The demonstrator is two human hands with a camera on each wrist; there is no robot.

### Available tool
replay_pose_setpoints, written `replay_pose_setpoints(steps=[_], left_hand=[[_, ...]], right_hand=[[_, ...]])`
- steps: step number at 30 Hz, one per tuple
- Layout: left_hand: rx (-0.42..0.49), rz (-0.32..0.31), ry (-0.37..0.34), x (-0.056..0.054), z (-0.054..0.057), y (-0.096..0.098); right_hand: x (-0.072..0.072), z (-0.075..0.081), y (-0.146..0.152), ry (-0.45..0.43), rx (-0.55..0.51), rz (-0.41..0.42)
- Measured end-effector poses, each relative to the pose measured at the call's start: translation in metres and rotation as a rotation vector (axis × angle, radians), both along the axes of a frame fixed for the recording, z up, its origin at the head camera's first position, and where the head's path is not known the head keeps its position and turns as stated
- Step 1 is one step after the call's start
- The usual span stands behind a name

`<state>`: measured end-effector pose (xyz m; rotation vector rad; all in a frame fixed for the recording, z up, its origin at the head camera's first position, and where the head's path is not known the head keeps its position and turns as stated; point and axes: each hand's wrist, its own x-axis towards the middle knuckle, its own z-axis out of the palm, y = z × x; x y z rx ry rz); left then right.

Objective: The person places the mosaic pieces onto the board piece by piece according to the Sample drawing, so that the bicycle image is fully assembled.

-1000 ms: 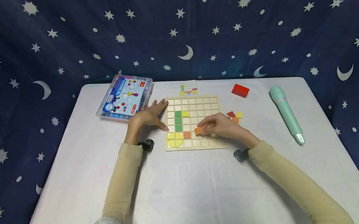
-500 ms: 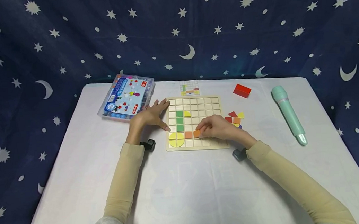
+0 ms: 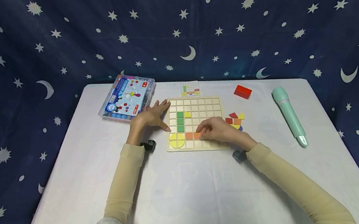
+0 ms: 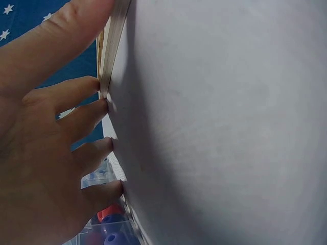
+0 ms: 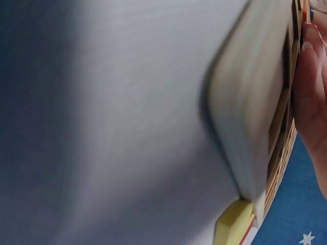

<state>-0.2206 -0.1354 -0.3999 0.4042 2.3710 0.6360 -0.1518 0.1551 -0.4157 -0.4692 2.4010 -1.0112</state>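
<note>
A wooden grid board [image 3: 204, 107] lies on the table, with green squares [image 3: 180, 121], yellow quarter-circles [image 3: 177, 140] and an orange square tile [image 3: 189, 136] in its cells. My right hand [image 3: 216, 129] is over the board's lower middle, pinching a second orange square tile [image 3: 196, 135] at its right side. That tile sits level in the cell beside the first one; the fingers cover part of it. With fingers spread, my left hand [image 3: 151, 116] rests against the board's left edge. In the left wrist view the fingertips [image 4: 104, 106] touch the board's side.
Loose coloured tiles [image 3: 237, 121] lie right of the board. A small pattern card [image 3: 190, 88] is behind it. A clear plastic case [image 3: 127, 99] stands at back left, near the left hand. A red block [image 3: 242, 92] and a mint-green microphone [image 3: 290, 116] are on the right.
My right hand has moved slightly left and down, bringing the second orange tile from tilted above the board to flat in its cell. The left hand has kept its place.
</note>
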Motion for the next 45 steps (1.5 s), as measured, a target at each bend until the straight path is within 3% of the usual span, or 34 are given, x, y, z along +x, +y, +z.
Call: replay_pose_setpoints(steps=[15,35,45], left_hand=[[-0.002,-0.010,0.007,-0.001,-0.001,0.000],[0.012,0.004,0.003,0.001,-0.001,0.001],[0.000,0.008,0.005,-0.001,-0.001,0.002]], right_hand=[[0.000,0.007,0.037,0.058,0.000,-0.118],[-0.001,0.008,0.110,0.046,0.119,-0.333],[-0.007,0.002,0.120,0.054,0.176,-0.353]])
